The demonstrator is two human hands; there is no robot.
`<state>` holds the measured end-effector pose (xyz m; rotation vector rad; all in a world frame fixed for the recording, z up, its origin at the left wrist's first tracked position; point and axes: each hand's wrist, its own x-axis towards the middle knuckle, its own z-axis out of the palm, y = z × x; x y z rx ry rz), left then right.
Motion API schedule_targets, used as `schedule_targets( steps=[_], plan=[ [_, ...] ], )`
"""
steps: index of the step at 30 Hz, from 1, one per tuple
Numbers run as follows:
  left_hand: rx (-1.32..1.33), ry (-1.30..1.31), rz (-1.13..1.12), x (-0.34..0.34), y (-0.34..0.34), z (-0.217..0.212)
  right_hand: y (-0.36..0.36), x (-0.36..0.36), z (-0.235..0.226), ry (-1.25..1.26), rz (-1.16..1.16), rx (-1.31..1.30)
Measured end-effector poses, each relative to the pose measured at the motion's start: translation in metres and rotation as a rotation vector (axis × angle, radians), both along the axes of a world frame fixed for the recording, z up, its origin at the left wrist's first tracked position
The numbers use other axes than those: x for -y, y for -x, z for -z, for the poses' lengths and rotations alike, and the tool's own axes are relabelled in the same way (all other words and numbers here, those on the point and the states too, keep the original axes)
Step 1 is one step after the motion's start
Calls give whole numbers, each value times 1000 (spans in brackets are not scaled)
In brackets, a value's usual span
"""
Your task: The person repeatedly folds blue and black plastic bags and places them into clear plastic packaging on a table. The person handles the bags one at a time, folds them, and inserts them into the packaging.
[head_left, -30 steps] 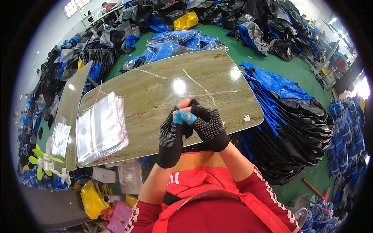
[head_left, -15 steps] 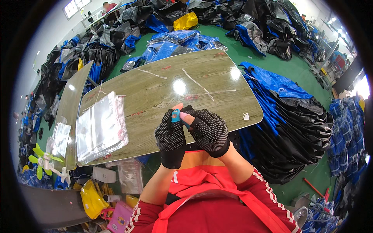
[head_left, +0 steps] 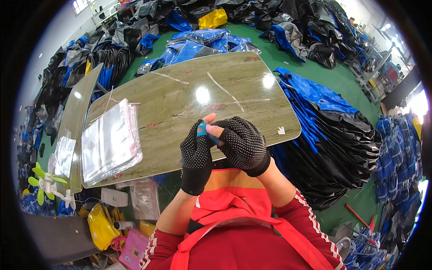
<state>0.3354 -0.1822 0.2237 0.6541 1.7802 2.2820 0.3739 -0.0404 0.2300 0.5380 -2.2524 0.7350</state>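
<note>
Joining at the front of the wood-patterned table [head_left: 171, 105], the left hand [head_left: 196, 153] and the right hand [head_left: 245, 144] meet at a blue finger wrap [head_left: 201, 129]. Both wear dark, dotted gloves that leave the fingertips exposed.

Position of wrap: around a digit of the left hand, between the two hands, above the table's near edge. A bare fingertip projects beyond it. The right thumb lies directly beside the wrap, and more blue material shows beneath that thumb; whether this is a second wrap or part of the first cannot be determined.

Finger state: on both hands the fingers are curled inward, and the visible tips are gathered closely together. The gloves hide the contact surfaces, so a firm pinch cannot be confirmed for either hand.

Status, as judged: the wrap is seated on the digit. Handling of it appears unfinished, since the hands are joined there and not yet separated.

Surroundings: a stack of clear plastic bags [head_left: 110, 139] lies flat at the left of the table, well apart from the hands and untouched by them. A pale strip [head_left: 226, 92] lies beyond the fingertips. A white scrap [head_left: 281, 131] lies near the right edge. A heap of black and blue sheeting [head_left: 333, 153] stands to the right of the table.
</note>
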Motion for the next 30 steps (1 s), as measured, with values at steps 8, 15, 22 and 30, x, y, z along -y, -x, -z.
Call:
schedule_targets(
  steps=[8, 15, 22, 30],
  plan=[
    [-120, 161, -42, 3, 2, -2, -2, -3, -11, -68, 7, -9],
    [152, -28, 106, -3, -4, -8, 3, -1, 1, 18, -7, -152],
    [508, -521, 380, -22, 6, 5, 13, 17, 24, 371, 125, -239],
    [732, -539, 510, -33, 14, 16, 18, 13, 46, 442, 247, -198]
  ],
)
